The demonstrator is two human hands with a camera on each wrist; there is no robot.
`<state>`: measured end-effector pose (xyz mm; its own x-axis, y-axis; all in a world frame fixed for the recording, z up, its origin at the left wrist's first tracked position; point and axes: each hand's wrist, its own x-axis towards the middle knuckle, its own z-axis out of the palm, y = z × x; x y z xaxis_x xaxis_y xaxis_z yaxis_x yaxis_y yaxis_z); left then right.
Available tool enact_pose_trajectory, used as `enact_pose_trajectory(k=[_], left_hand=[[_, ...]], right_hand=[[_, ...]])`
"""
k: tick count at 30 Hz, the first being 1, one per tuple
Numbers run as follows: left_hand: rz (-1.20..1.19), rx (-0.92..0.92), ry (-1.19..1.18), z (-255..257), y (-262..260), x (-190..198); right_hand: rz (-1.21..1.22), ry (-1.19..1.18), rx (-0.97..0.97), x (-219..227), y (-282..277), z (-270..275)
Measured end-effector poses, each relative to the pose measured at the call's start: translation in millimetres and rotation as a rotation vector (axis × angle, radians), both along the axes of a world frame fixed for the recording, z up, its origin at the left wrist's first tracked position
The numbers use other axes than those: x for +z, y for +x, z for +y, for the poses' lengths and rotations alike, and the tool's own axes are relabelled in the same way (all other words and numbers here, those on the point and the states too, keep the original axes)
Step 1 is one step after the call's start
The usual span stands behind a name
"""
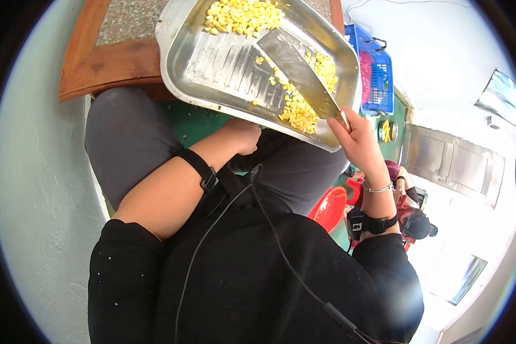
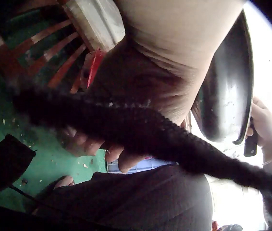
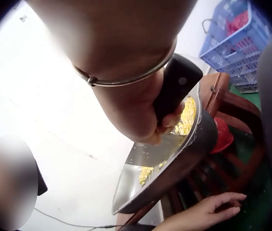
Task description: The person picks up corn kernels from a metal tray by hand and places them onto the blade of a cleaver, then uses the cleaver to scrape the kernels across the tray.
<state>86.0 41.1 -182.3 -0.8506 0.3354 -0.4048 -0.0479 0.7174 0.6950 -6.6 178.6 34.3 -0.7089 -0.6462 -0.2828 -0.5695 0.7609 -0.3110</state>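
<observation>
My right hand (image 1: 361, 143) grips a broad-bladed kitchen knife (image 1: 298, 69) by its black handle (image 3: 178, 84). The blade reaches into a metal tray (image 1: 198, 94) with a ridged bottom. Small chopped yellow pieces (image 1: 299, 112) lie on both sides of the blade, and a bigger heap of yellow chunks (image 1: 243, 17) sits at the tray's far side. Below the near rim, over the lap, my left hand (image 1: 245, 136) hangs with nothing in it. Its fingers (image 3: 229, 198) look loose and partly extended in the right wrist view.
Under the tray is a wooden-framed table (image 1: 117, 63) with a speckled top. Blue plastic crates (image 1: 381, 86) stand to the right, near a small container of yellow pieces (image 1: 387, 131). A red basin (image 1: 329, 209) and another person (image 1: 413, 221) are farther right. A wall (image 1: 40, 189) rises at left.
</observation>
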Motion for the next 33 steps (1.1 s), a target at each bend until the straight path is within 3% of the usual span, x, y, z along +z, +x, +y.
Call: enact_pose_trajectory(k=[12, 14, 17, 25, 28, 33], left_hand=[[-0.052, 0.007, -0.003, 0, 1, 1], [0.084, 0.121, 0.065, 3, 5, -9], [-0.041, -0.011, -0.020, -4, 1, 13], [-0.039, -0.005, -0.014, 0, -1, 4], [-0.021, -0.006, -0.016, -2, -1, 4], [0.018, 0.006, 0.001, -4, 1, 8]], right_hand=[[-0.054, 0.055, -0.056, -7, -3, 0], [-0.059, 0.076, -0.073, -7, -3, -1], [-0.071, 0.099, -0.078, -8, -5, -1], [-0.105, 0.067, -0.031, -9, -4, -14], [-0.014, 0.078, -0.007, -5, -2, -8], [-0.078, 0.125, -0.051, 11, -6, 16]])
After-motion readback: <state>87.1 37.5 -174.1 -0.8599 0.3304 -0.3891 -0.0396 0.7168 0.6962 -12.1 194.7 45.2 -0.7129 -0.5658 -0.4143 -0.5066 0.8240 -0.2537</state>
